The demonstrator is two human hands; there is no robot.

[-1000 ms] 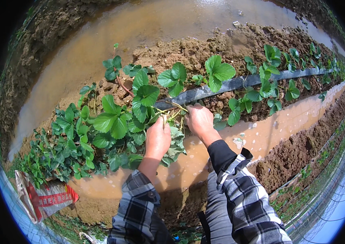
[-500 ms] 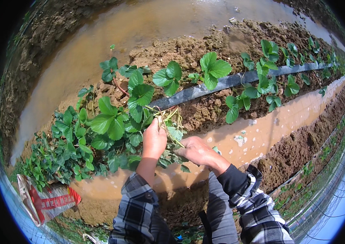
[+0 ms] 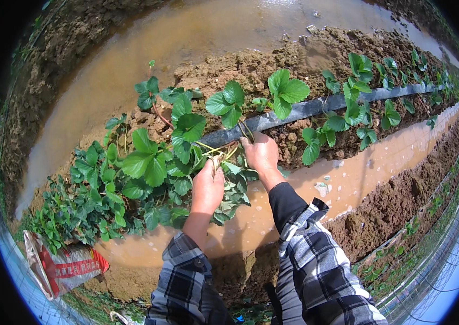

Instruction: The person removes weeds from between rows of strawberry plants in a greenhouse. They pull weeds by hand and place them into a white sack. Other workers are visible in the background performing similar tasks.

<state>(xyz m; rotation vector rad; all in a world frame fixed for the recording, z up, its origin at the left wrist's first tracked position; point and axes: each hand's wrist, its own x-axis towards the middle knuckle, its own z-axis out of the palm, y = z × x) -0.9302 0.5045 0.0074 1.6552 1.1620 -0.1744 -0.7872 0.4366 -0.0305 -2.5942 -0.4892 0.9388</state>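
A leafy strawberry plant (image 3: 148, 162) spreads over the soil bed in front of me and to the left. My left hand (image 3: 206, 190) is closed around a bunch of pale strawberry stems (image 3: 219, 160) at the plant's right side. Just to the right, and a little farther off, my right hand (image 3: 262, 156) has its fingers pinched together on thin stems (image 3: 245, 130) beside the black irrigation tube (image 3: 305, 110). Its fingertips partly hide what they grip. Below the hands hang duller, drooping leaves (image 3: 232, 200).
Muddy water fills the near furrow (image 3: 348, 187) and the far furrow (image 3: 148, 49). More strawberry plants (image 3: 354, 111) line the tube toward the right. A red and white sack (image 3: 72, 265) lies at the lower left, next to a heap of foliage (image 3: 86, 189).
My right hand has moved up and away from me, from the drooping leaves over the near furrow to the stems by the tube. The left hand stays almost in place, still gripping its stems.
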